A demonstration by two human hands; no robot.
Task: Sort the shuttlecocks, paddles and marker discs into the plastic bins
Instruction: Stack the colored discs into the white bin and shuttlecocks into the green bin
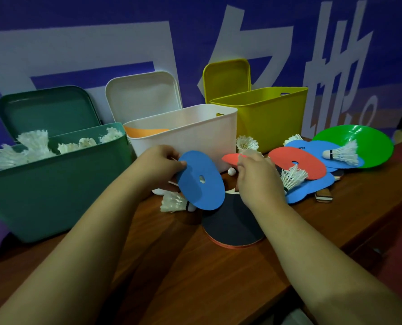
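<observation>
My left hand (pixel 159 164) pinches the edge of a blue marker disc (pixel 201 181), held tilted in front of the white bin (pixel 195 134). My right hand (pixel 256 177) pinches the rim of a red disc (pixel 229 158) just right of it. Below both lies a black paddle (pixel 230 224) on the wooden table (pixel 195 277). A shuttlecock (pixel 173 202) lies under the blue disc. The green bin (pixel 54 184) at left holds several shuttlecocks. An orange disc (pixel 143 132) shows inside the white bin. The yellow bin (pixel 270 113) stands behind right.
To the right lies a heap: another red disc (pixel 298 164), blue discs (pixel 312 184), a large green disc (pixel 368 144), shuttlecocks (pixel 343 156) and paddle handles (pixel 323 195). Bin lids lean on the purple wall behind. The table edge runs along the right.
</observation>
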